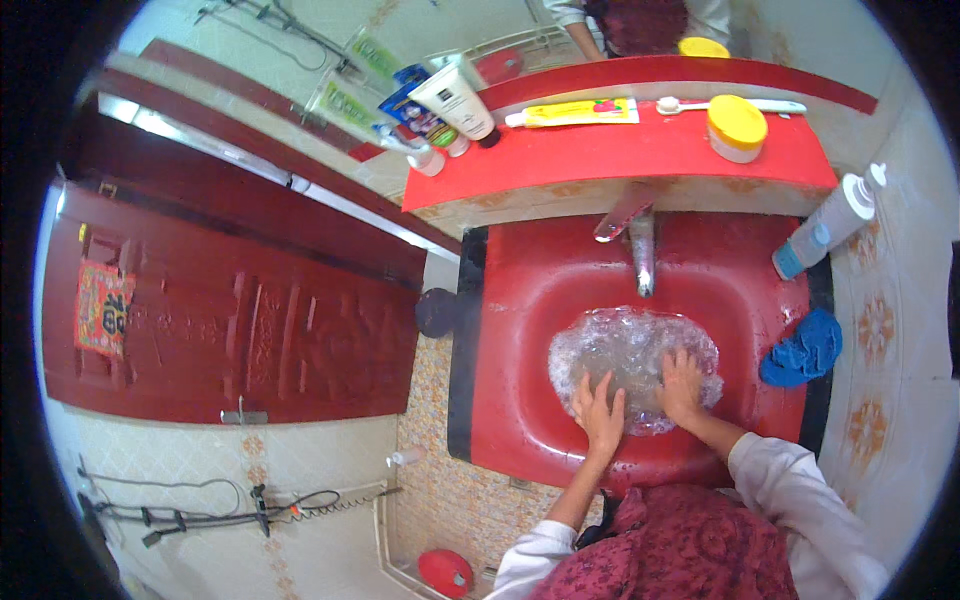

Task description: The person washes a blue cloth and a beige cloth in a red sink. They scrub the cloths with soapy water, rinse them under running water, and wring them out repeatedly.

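Observation:
Foamy, bubbly water (637, 337) lies in the bowl of a red washbasin (517, 330). My left hand (600, 412) reaches into the near left part of the foam, its fingers spread and the tips at the water. To the right, my right hand (681, 386) dips its fingers into the suds with the palm turned down. Neither hand shows anything held, though something under the foam would be hidden. Beyond both hands a chrome faucet (643, 255) points down over the bowl.
A blue cloth (806, 349) and a pump bottle (825, 225) sit on the basin's right side. The red shelf (600, 161) carries a yellow-lidded jar (737, 127), a toothbrush (750, 106), a yellow toothpaste tube (577, 112) and a white tube (457, 103). A dark red door (247, 315) is at left.

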`<action>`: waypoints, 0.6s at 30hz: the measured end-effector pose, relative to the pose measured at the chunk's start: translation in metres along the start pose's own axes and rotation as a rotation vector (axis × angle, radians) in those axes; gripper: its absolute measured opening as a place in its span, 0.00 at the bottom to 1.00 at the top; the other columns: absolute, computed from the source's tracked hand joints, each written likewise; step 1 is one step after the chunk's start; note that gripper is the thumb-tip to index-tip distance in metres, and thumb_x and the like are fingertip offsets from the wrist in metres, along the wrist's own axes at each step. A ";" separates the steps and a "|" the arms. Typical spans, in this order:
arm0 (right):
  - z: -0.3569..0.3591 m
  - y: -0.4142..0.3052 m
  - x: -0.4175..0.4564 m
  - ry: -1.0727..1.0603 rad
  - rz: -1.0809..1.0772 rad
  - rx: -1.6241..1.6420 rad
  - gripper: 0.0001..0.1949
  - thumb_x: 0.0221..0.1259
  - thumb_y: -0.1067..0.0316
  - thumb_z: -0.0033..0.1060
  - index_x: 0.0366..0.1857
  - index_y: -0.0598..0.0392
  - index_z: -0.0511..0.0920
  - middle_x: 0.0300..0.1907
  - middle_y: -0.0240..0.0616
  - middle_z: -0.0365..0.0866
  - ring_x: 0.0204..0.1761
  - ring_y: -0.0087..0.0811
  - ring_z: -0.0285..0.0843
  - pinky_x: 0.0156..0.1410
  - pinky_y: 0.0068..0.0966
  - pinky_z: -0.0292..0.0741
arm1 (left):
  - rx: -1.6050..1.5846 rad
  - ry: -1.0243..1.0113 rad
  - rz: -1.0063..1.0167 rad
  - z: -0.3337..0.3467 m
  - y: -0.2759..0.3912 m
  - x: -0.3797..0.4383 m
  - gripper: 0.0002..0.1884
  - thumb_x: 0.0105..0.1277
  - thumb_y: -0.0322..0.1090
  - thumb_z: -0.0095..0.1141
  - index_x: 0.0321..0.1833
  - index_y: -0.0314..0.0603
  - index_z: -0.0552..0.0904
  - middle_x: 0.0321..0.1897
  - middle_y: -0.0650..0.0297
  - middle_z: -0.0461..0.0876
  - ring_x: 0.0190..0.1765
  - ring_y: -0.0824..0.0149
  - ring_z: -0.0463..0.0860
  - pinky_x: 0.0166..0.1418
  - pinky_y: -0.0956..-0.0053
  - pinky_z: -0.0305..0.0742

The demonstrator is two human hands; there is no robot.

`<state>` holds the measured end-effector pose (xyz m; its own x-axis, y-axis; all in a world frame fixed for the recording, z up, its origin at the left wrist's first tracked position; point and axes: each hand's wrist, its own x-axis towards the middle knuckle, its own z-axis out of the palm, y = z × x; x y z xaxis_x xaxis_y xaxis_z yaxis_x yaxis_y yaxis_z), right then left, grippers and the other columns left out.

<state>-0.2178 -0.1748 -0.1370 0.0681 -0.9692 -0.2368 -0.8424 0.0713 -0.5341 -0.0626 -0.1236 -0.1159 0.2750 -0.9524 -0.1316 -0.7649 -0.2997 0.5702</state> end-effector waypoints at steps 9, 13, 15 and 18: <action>-0.088 -0.125 -0.066 -0.055 -0.595 0.910 0.13 0.56 0.76 0.60 0.47 0.55 0.79 0.45 0.47 0.78 0.49 0.47 0.78 0.55 0.38 0.75 | -1.478 -0.294 -0.193 0.022 -0.047 0.001 0.28 0.75 0.54 0.44 0.70 0.45 0.67 0.64 0.59 0.72 0.68 0.58 0.70 0.72 0.62 0.63; -0.096 -0.124 -0.061 0.043 -0.821 0.799 0.08 0.57 0.71 0.59 0.40 0.55 0.81 0.43 0.44 0.79 0.47 0.44 0.79 0.53 0.36 0.77 | -0.465 -0.291 0.338 -0.018 -0.022 0.007 0.24 0.75 0.51 0.45 0.67 0.45 0.70 0.61 0.59 0.75 0.65 0.56 0.73 0.69 0.59 0.66; -0.081 -0.105 -0.035 0.204 -0.751 0.685 0.08 0.57 0.66 0.59 0.37 0.54 0.82 0.39 0.40 0.81 0.44 0.43 0.79 0.49 0.36 0.77 | -0.300 -0.288 0.389 -0.043 0.009 0.009 0.23 0.75 0.50 0.45 0.66 0.45 0.72 0.60 0.59 0.76 0.64 0.55 0.74 0.68 0.58 0.68; -0.061 -0.075 -0.006 0.066 -0.010 1.019 0.10 0.61 0.60 0.65 0.40 0.54 0.82 0.39 0.35 0.82 0.45 0.27 0.79 0.50 0.27 0.75 | -1.271 -0.356 -0.277 -0.062 0.051 0.006 0.22 0.75 0.48 0.44 0.64 0.43 0.73 0.59 0.57 0.78 0.63 0.55 0.76 0.68 0.57 0.70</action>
<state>-0.1875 -0.1887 -0.0456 0.0175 -0.9797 -0.1997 0.0156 0.1999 -0.9797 -0.0638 -0.1413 -0.0372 0.0178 -0.8902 -0.4552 0.4089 -0.4090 0.8158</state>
